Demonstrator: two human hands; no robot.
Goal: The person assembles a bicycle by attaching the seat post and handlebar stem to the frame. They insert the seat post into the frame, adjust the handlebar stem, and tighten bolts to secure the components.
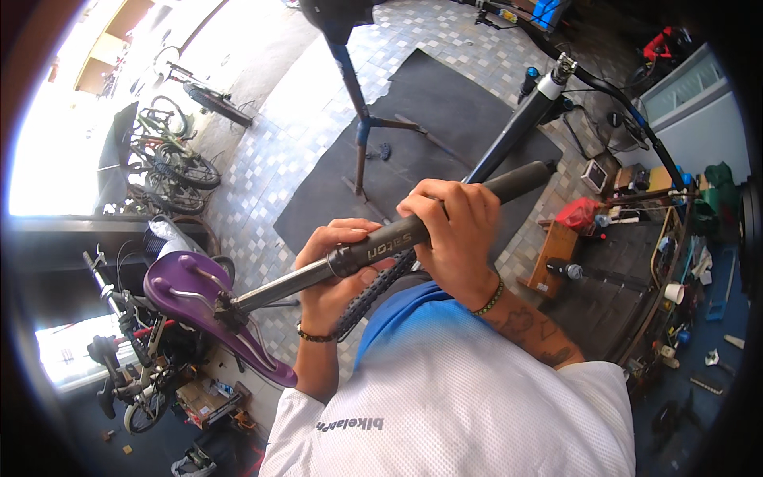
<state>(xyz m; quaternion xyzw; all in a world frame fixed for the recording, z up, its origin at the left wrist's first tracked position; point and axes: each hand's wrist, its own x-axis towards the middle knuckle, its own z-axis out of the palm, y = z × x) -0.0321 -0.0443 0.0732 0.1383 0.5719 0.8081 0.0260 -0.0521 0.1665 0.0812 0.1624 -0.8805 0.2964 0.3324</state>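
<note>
A black dropper seatpost (pixel 520 181) lies slantwise across the front of my body, its lower end up to the right. A purple saddle (pixel 191 314) is clamped to its slim upper shaft at the left, turned so that the metal rails show. My left hand (pixel 322 298) wraps around the post at its collar, the thumb below and the fingers above. Further along the thick tube, my right hand (pixel 459 238) grips from above with curled fingers. Behind the post is a bicycle (pixel 517 131) with a dark frame; its knobby tyre (pixel 373 298) shows beneath my hands.
A repair stand (pixel 362 127) rises from a black mat (pixel 318 191) on the tiled floor. Several bikes (pixel 175 159) stand at the left. To the right are a wooden box (pixel 552 258), a white cabinet (pixel 691 127) and a bench with scattered tools (pixel 707 385).
</note>
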